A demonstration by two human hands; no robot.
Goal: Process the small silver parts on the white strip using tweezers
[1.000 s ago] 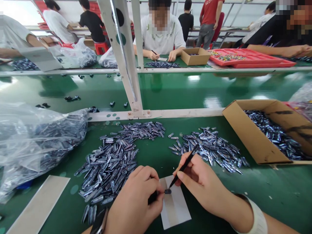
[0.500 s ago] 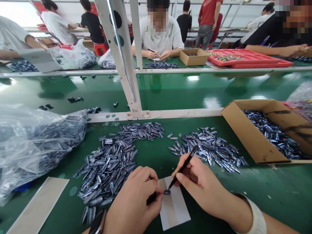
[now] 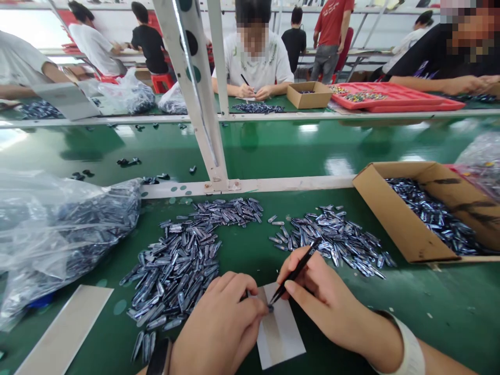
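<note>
My left hand (image 3: 230,317) pinches a small dark shiny piece (image 3: 270,308) over a white card (image 3: 287,333) with a beige strip down its middle. Most of the piece is hidden by my fingers. Black tweezers (image 3: 299,268) are gripped in my right hand (image 3: 324,294), their tips down at the card beside the piece. To the left of my left hand spreads a large pile of dark, glossy, elongated pieces (image 3: 179,265). A second pile of such pieces (image 3: 332,232) lies beyond my right hand.
A cardboard box (image 3: 398,219) of similar pieces stands at right. At left lie a filled clear plastic bag (image 3: 78,229) and a beige strip card (image 3: 66,330). A white post (image 3: 199,99) rises from the rail before the green conveyor (image 3: 281,146). Co-workers sit opposite.
My left fingers have shifted slightly right and now cover more of the small piece. The tweezers' tips stay close to it. The view has tilted a little.
</note>
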